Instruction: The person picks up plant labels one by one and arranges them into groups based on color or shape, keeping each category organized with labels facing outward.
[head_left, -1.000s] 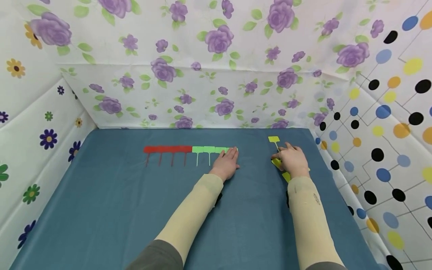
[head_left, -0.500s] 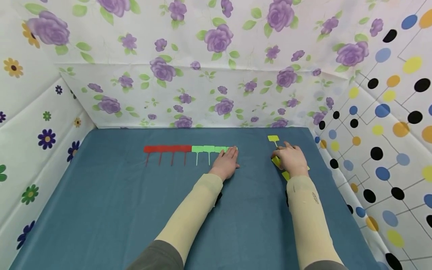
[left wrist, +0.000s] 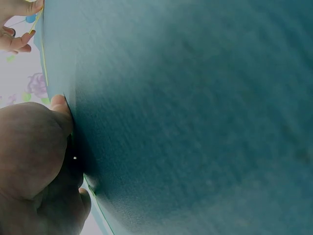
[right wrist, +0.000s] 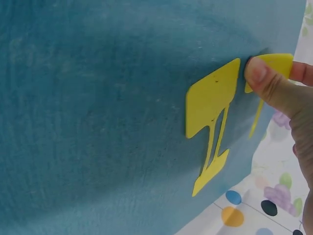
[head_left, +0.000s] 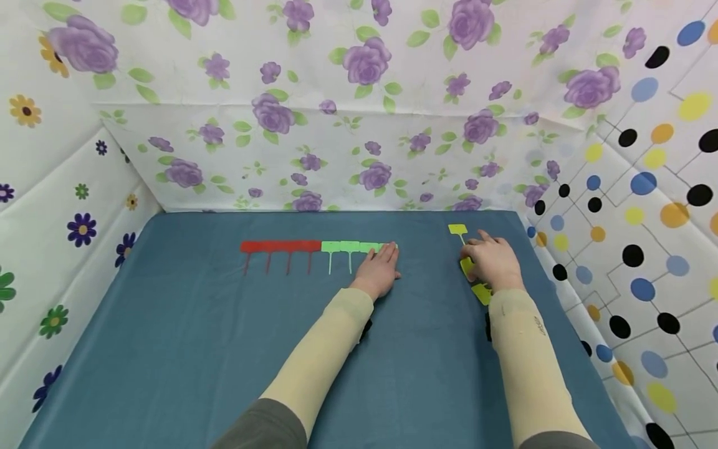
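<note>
Flat T-shaped plant labels lie in a row on the blue cloth, red ones (head_left: 279, 247) at the left and green ones (head_left: 340, 246) continuing to the right. My left hand (head_left: 378, 271) rests with extended fingers over the right end of the green labels, covering part of them. To the right, my right hand (head_left: 495, 262) pinches the head of a yellow plant label (right wrist: 276, 63) between thumb and fingers, its thin stem pointing down in the right wrist view. Beside it lie yellow labels (right wrist: 212, 98), one head at each end with stems side by side.
Another yellow label (head_left: 457, 229) lies behind the right hand, near the cloth's back edge. A floral sheet (head_left: 314, 137) rises at the back, and a dotted sheet (head_left: 634, 299) bounds the right side. Blue cloth (head_left: 196, 349) extends across the front left.
My right hand has shifted slightly to the right, and more of the nearest yellow label shows beside the wrist. The left hand stays on the green labels.
</note>
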Available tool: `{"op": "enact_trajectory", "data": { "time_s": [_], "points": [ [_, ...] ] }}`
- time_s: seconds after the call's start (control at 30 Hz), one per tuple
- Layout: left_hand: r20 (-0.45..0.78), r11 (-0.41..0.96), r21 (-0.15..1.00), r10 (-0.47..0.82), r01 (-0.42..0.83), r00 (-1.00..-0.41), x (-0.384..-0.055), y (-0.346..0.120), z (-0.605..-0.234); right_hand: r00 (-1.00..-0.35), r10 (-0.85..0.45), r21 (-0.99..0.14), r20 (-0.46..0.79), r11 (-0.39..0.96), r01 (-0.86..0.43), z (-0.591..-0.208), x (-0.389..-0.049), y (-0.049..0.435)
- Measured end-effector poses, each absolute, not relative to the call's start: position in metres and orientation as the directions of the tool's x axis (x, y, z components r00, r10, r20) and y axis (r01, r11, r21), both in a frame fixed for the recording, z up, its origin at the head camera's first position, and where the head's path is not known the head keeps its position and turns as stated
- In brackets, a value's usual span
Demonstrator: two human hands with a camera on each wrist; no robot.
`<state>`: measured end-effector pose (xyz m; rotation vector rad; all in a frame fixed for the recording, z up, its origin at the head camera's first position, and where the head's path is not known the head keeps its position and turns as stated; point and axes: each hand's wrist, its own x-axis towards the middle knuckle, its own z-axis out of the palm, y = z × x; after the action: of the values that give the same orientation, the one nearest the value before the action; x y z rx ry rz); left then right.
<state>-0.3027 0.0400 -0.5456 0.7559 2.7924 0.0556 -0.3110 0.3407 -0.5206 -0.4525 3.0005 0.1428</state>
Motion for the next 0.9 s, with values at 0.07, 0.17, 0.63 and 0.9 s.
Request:
{"op": "enact_trajectory", "data": {
  "time_s": [0.07, 0.17, 0.63, 0.9],
  "points": [
    [-0.227, 0.863, 0.104, 0.505, 0.494, -0.833, -0.303, 0.040, -0.546, -0.949, -0.297, 0.070, -0.109, 0.950, -0.306, -0.521, -0.312, 0.344],
    [-0.228, 0.861, 0.106, 0.509, 0.498, -0.830, -0.302, 0.040, -0.545, -0.950, -0.296, 0.051, -0.101, 0.952, -0.302, -0.522, -0.312, 0.349],
    [-0.230, 0.869, 0.078, 0.493, 0.489, -0.839, -0.304, 0.041, -0.545, -0.916, -0.353, -0.058, -0.190, 0.936, -0.349, -0.497, -0.322, 0.344],
    [-0.236, 0.868, 0.101, 0.496, 0.486, -0.836, -0.304, 0.040, -0.545, -0.906, -0.222, -0.164, -0.361, 0.971, -0.173, -0.473, -0.324, 0.331]
  ]
}}
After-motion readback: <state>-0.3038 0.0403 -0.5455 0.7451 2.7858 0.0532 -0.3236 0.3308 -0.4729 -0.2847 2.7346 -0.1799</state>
